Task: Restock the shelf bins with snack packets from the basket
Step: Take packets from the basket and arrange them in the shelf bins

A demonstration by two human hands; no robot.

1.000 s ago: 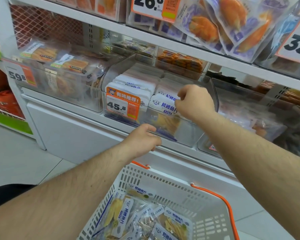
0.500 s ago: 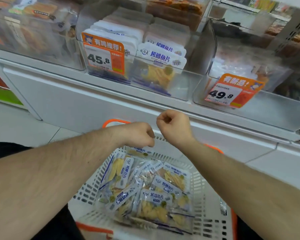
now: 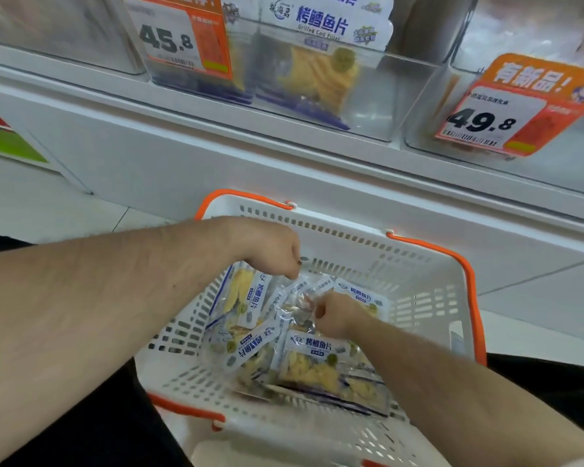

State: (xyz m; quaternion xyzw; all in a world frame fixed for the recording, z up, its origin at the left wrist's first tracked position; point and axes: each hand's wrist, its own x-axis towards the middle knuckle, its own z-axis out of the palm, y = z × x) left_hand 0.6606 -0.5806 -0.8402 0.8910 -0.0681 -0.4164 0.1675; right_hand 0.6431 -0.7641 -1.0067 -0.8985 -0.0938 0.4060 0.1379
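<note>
— Where was your right hand [image 3: 334, 315]?

— Down in the basket [image 3: 418, 291], your fingers curled tight, pinching the crinkled top of a snack packet [image 3: 297, 306] in the pile's middle.

— And your left hand [image 3: 270, 251]?

— At eleven o'clock from it, fist-like above the packets; whether it gripped anything, I couldn't tell.

— The bin [image 3: 368, 96]?

— At twelve o'clock above, clear-fronted, packets standing inside beside the 45.8 price tag [image 3: 179, 38].
</note>
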